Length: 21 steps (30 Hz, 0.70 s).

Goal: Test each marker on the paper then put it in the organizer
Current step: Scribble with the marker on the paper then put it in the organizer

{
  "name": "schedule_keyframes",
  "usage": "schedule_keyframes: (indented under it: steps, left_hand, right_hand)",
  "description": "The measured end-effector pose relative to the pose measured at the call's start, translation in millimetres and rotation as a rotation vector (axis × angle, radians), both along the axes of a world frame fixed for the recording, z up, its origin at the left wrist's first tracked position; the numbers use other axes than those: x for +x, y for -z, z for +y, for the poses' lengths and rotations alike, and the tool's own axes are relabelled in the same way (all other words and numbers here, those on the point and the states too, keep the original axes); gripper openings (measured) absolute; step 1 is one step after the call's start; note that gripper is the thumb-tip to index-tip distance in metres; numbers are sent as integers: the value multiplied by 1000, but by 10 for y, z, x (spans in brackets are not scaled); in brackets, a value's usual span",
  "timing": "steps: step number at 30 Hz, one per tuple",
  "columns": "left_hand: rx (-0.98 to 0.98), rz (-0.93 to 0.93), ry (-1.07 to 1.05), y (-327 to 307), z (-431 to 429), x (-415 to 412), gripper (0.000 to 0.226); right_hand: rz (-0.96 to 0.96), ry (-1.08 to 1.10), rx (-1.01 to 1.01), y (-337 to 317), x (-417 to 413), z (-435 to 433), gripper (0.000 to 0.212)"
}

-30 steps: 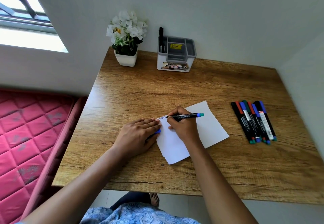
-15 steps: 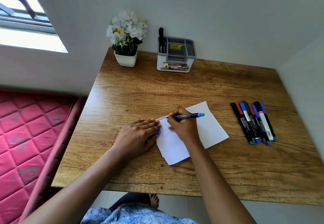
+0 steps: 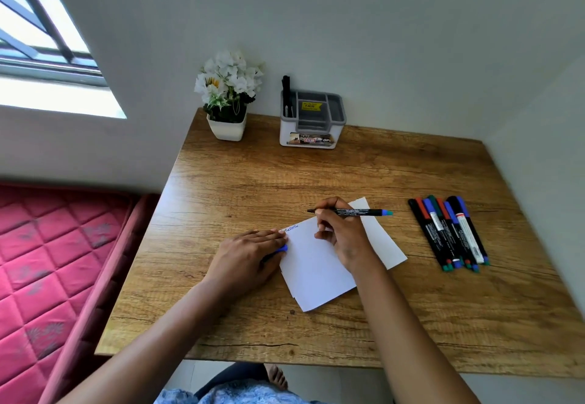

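Wooden desk (image 3: 253,182) is sitting in a corner against a plain wall, with a flower pot (image 3: 227,125) and a grey-and-white organizer (image 3: 311,125) standing at the back, one dark marker already poking out of its left slot. Left hand (image 3: 250,258) is pressing flat on the paper (image 3: 316,270) with a blue cap (image 3: 282,249) peeking out under it. Right hand (image 3: 343,232) is pinching an uncapped marker (image 3: 351,212), tip hovering just off the paper's far edge, beside a small blue scribble. Spare markers (image 3: 449,232) are lying bunched together well off to the right.

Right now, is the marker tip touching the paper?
No: the right hand holds the marker lifted, its tip past the paper's far edge.
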State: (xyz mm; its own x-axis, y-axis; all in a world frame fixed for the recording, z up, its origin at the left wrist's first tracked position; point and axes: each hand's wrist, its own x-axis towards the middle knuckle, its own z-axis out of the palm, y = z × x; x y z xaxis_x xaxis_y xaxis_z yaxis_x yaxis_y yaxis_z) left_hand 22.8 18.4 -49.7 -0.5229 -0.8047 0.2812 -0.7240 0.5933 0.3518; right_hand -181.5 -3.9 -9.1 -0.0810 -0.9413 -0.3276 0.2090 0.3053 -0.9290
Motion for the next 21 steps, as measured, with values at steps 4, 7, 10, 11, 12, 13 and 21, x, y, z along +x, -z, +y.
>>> schedule_keyframes:
  steps: [4,7,10,11,12,13,21]
  left_hand:
    - [329,315,-254,-192,-43,-53,50]
    - [667,960,-430,-377,-75,-171,27]
    - [949,1449,-476,-580,-114,-287,22]
    - [1005,1542,-455,-647,-122,-316,22]
    - [1042,1607,-433,-698,-128,-335,23]
    - [1071,1655,-411,-758,-134,-358,23]
    - [1174,1789,-333,-969,-129,-505,23]
  right_hand:
    - [16,-3,-64,-151,34,109,12]
    - [28,-19,-136,-290,50,238,16]
    - [42,-30,-208,-457,111,344,22]
    - [68,-21,-230,-510,136,366,19]
    - [101,-8,-247,-554,159,381,14]
    - [132,4,-259,-595,173,388,8]
    - [328,35,-330,-704,211,442,8]
